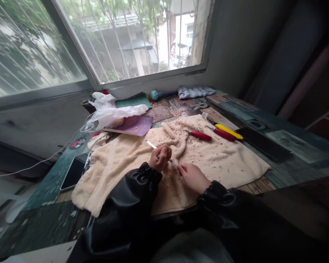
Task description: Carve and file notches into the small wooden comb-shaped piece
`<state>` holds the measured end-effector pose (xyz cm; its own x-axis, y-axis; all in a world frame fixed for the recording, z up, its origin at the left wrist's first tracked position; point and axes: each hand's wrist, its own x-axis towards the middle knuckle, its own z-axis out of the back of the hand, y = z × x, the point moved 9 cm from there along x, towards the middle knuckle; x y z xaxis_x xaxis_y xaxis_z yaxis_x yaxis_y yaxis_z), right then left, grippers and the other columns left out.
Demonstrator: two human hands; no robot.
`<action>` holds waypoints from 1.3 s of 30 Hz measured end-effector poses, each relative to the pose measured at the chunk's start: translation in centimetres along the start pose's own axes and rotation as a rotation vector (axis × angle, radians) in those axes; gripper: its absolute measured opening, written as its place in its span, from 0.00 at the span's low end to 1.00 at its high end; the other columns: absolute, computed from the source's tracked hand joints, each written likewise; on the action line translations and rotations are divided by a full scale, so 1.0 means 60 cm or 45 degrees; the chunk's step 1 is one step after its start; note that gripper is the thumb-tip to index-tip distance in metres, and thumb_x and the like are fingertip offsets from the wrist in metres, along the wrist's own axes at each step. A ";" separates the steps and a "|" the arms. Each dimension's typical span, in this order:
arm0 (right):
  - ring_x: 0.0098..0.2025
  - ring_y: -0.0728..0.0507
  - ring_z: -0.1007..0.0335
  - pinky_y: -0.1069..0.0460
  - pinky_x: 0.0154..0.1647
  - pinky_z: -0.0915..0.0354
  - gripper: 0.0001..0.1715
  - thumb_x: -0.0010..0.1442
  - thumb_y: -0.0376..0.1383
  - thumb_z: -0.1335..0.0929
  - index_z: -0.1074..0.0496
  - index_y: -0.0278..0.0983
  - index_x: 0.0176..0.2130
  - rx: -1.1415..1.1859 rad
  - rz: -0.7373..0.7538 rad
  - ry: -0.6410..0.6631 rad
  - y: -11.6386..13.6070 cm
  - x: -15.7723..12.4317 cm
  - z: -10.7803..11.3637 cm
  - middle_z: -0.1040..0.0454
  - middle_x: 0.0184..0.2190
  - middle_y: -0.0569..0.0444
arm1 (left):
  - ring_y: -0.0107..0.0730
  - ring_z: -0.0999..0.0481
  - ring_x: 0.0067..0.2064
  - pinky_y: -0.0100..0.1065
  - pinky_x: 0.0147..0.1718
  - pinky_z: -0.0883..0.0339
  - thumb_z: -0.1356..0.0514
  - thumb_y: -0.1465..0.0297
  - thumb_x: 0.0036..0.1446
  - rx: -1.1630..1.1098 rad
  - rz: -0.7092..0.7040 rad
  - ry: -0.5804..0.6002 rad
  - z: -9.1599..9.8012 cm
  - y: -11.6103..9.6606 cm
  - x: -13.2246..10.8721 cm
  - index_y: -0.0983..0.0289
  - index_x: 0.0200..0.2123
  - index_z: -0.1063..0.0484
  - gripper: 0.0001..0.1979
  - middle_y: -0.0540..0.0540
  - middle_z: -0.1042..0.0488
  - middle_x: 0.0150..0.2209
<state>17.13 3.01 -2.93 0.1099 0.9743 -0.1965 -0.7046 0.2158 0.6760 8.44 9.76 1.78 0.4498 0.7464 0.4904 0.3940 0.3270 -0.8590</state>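
Observation:
My left hand (161,157) is closed around a thin, pale stick-like tool (150,144), whose narrow end points up and left. Out of the other side of that fist, a whitish end slants down to my right hand (194,177). The fingers of my right hand pinch this end; whether it is one piece with the stick I cannot tell. Both hands are just above a cream towel (120,157) strewn with small shavings. Right of them on the towel lie two red-handled carving knives (199,135) and a yellow-handled tool (229,131).
A phone (76,171) lies at the towel's left edge, a long black object (263,144) at its right. Behind are a white plastic bag (106,109), a purple sheet (138,125), a green mat (133,101) and a grey bundle (196,92) below the barred window.

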 end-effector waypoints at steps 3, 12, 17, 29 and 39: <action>0.24 0.48 0.40 0.55 0.26 0.49 0.19 0.59 0.37 0.44 0.37 0.36 0.20 0.008 0.002 0.004 0.003 -0.002 -0.001 0.34 0.19 0.53 | 0.20 0.47 0.17 0.27 0.16 0.54 0.50 0.58 0.57 0.056 -0.024 -0.106 0.015 -0.003 0.003 0.65 0.18 0.43 0.20 0.45 0.48 0.14; 0.23 0.49 0.40 0.55 0.25 0.49 0.19 0.58 0.37 0.43 0.38 0.36 0.19 -0.006 0.016 0.042 0.013 -0.008 0.013 0.36 0.18 0.54 | 0.19 0.50 0.15 0.26 0.15 0.54 0.49 0.57 0.55 -0.071 0.057 -0.142 0.024 -0.003 0.012 0.64 0.18 0.46 0.20 0.43 0.51 0.13; 0.24 0.48 0.38 0.55 0.26 0.49 0.19 0.58 0.37 0.43 0.37 0.35 0.20 0.009 0.011 0.046 0.013 -0.006 0.006 0.33 0.19 0.53 | 0.18 0.51 0.14 0.25 0.14 0.55 0.50 0.59 0.56 -0.109 0.043 -0.098 0.010 -0.002 0.009 0.64 0.18 0.45 0.20 0.43 0.51 0.13; 0.24 0.48 0.38 0.55 0.25 0.49 0.20 0.60 0.37 0.44 0.35 0.35 0.22 0.061 -0.001 0.026 0.009 -0.013 -0.007 0.32 0.20 0.52 | 0.18 0.48 0.15 0.25 0.14 0.55 0.49 0.58 0.56 0.009 0.017 -0.157 0.017 -0.005 0.002 0.65 0.18 0.44 0.20 0.44 0.49 0.14; 0.28 0.46 0.35 0.55 0.28 0.47 0.19 0.60 0.36 0.44 0.32 0.35 0.24 0.027 0.021 0.026 0.028 -0.010 -0.012 0.28 0.25 0.49 | 0.17 0.51 0.14 0.24 0.14 0.55 0.46 0.59 0.54 -0.118 0.007 -0.115 0.040 -0.011 0.016 0.64 0.17 0.45 0.20 0.43 0.51 0.12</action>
<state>15.37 2.74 -2.16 0.0837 0.9763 -0.1994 -0.6910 0.2011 0.6943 6.72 11.65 2.47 0.3797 0.7988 0.4666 0.4660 0.2705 -0.8424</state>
